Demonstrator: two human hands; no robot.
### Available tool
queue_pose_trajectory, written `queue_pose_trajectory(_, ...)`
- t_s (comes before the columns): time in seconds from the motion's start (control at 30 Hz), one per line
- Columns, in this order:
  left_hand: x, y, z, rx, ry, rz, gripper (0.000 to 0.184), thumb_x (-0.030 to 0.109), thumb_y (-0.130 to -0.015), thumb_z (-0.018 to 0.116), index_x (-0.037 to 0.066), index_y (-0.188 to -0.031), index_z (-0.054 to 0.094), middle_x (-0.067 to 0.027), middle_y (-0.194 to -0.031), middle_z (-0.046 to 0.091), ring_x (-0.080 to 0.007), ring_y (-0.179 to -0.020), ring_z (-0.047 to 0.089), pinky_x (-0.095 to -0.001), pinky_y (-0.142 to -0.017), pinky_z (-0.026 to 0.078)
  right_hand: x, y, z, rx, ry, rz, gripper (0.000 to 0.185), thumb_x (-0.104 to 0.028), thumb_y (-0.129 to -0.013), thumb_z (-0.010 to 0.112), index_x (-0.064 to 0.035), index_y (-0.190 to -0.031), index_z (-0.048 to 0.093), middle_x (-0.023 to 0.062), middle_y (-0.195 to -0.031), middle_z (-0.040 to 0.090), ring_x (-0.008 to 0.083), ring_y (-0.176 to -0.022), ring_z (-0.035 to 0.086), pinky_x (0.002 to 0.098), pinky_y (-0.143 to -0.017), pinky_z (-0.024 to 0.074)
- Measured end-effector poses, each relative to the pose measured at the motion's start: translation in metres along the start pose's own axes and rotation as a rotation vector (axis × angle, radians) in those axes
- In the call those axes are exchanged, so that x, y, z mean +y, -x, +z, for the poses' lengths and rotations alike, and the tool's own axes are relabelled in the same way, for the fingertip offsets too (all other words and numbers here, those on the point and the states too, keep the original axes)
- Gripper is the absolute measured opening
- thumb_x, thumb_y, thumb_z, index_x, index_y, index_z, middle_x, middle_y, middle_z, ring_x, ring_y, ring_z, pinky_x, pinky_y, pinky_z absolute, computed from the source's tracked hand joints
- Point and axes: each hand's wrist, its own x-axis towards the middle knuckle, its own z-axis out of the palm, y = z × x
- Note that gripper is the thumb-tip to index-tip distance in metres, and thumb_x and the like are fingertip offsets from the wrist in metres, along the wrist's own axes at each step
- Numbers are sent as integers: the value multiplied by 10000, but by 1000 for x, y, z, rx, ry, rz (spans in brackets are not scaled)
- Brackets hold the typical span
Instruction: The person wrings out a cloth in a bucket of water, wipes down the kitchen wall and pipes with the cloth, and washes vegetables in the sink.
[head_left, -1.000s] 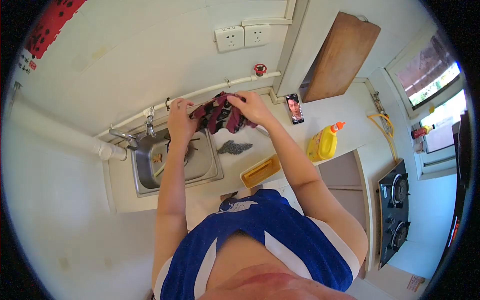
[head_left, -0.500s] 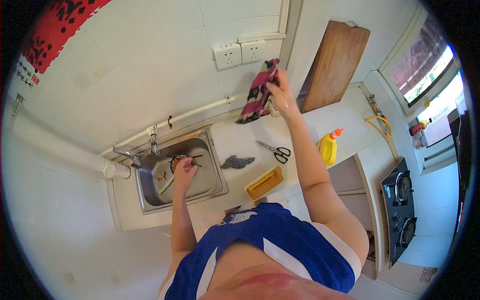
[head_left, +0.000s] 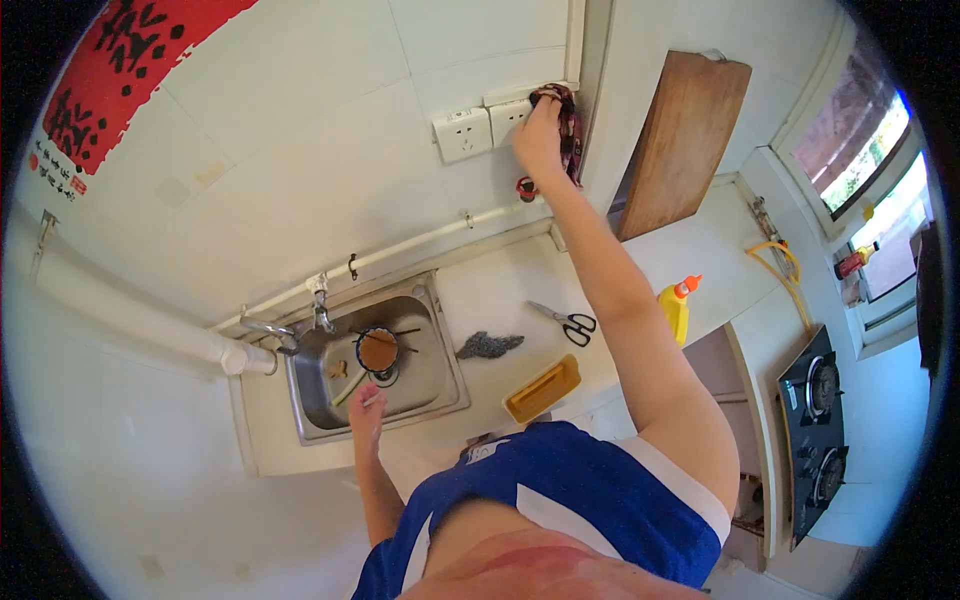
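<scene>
My right hand [head_left: 541, 135] is raised to the wall beside the sockets, its fingers closed on a dark red and black patterned cloth [head_left: 571, 135]. The cloth hangs down along the wall corner. Over the front rim of the steel sink [head_left: 462, 400] is my left hand [head_left: 368, 405], its fingers loosely bent and apart, with no object I can make out in them. Just beyond it in the sink stands a round bowl or pot [head_left: 377, 350] with brownish contents, dark sticks across it and a pale stalk-like piece [head_left: 348, 386] alongside.
On the counter lie a steel-wool scourer [head_left: 489, 345], black-handled scissors [head_left: 573, 325] and a yellow tray [head_left: 543, 388]. A yellow bottle [head_left: 675, 312] stands near my right arm. A wooden board [head_left: 687, 145] leans at the back; a gas hob [head_left: 815, 435] is at right.
My right hand has lifted the cloth up and against the wall corner by the sockets. My left hand has drawn back from over the bowl to the sink's front edge.
</scene>
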Motion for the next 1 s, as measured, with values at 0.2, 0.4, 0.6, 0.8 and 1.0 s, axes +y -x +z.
queue_pose_trajectory(0.2,-4,-7,-1,5,36,18,322,112,-798,609,50,-1103,525,-26,-999,545,-101,-774,540,-221,-605,434,-20,20,5,53,136,-268,394,-3,-740,445,90,-1119,395,243,-1052,464,384,-1017,439,424,-903,360)
queue_pose_trajectory(0.4,-3,-17,-3,-21,23,81,317,109,-800,607,52,-1102,526,-22,-995,544,-90,-768,536,-222,-585,436,-31,30,13,46,329,-425,358,-64,-751,443,50,-1091,449,190,-1019,504,313,-962,487,387,-859,380)
queue_pose_trajectory(0.6,2,-1,-4,84,40,65,293,89,-802,574,63,-1086,507,-18,-928,546,-104,-754,548,-234,-583,449,26,0,-20,36,268,-269,453,-32,-780,408,40,-1225,371,221,-1178,455,354,-1083,447,398,-927,365)
queue_pose_trajectory(0.8,-21,-3,-11,70,126,-5,339,64,-772,599,43,-1100,521,-42,-979,547,-100,-762,537,-221,-585,450,22,1,-21,9,175,-244,494,39,-741,436,44,-1231,369,243,-1190,448,383,-1087,439,416,-918,373)
queue_pose_trajectory(1.0,-12,-1,-7,56,120,-9,357,64,-777,604,55,-1120,507,-47,-979,538,-105,-770,538,-225,-588,456,5,-25,-55,132,240,-464,421,-16,-751,497,-1,-1170,462,170,-1087,506,352,-1011,474,399,-886,395)
